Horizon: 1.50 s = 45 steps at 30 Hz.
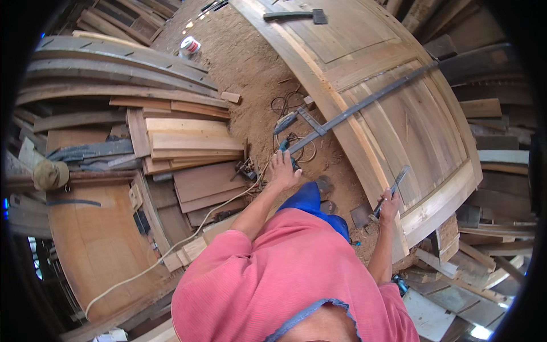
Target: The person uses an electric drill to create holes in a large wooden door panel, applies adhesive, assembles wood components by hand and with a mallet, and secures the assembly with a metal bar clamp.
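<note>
A large panelled wooden door (393,108) lies flat, spanning the upper right. A long grey metal bar clamp (364,105) crosses it diagonally, its lower end hanging off the door's left edge. My left hand (283,171) reaches down to that lower end and grips the blue handle part of the clamp (285,147). My right hand (390,204) rests at the door's near edge and holds a flat metal tool (393,188) that looks like a file or chisel. A hammer-like tool (296,15) lies on the door's far end.
Stacked planks (188,142) and curved boards (114,62) fill the left. A white cord (171,248) runs across a rounded panel (97,245). A small white can (190,45) stands on the sawdust floor (250,62). Offcuts (456,268) pile at lower right.
</note>
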Motion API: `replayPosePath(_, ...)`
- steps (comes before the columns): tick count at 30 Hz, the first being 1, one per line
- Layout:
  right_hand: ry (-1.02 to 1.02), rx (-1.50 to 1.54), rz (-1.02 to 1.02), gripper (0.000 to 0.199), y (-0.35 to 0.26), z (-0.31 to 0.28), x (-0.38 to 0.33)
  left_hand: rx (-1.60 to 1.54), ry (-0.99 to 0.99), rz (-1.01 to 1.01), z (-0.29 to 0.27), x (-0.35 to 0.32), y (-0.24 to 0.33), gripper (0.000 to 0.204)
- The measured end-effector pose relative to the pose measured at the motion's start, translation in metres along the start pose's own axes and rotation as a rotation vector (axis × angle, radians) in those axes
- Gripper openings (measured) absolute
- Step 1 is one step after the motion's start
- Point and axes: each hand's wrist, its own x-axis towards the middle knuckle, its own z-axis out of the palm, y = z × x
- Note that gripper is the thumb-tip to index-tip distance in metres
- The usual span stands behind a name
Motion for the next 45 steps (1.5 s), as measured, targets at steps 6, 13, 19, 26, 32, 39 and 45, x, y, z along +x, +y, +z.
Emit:
replayPosePath(6,-0.146,-0.018,-0.074,0.023,-0.022,0.03,0.013,-0.206,-0.258,-0.059,-0.03,0.043,0.009,0.07)
replayPosePath(13,-0.171,0.004,-0.063,0.021,-0.049,0.099,0.018,-0.312,-0.282,0.082,-0.016,0.069,-0.04,0.039)
replayPosePath(19,-0.102,0.095,-0.112,0.02,-0.089,0.215,0.03,-0.486,-0.475,0.179,-0.027,0.097,-0.065,0.039)
replayPosePath(26,0.049,0.007,-0.093,0.02,-0.134,0.381,0.112,-0.438,-1.078,0.652,-0.031,0.165,-0.12,0.04)
replayPosePath(32,0.434,-0.665,-0.009,0.037,-0.14,0.47,0.187,-0.609,-0.768,0.1,-0.059,0.248,-0.29,0.031)
replayPosePath(39,0.357,-0.961,0.056,0.044,-0.109,0.496,0.206,-0.4,-0.42,-0.373,-0.068,0.302,-0.574,0.031)
replayPosePath(45,0.405,-1.131,0.05,0.041,-0.118,0.517,0.188,-0.751,-0.554,-0.836,-0.059,0.276,-0.599,0.018)
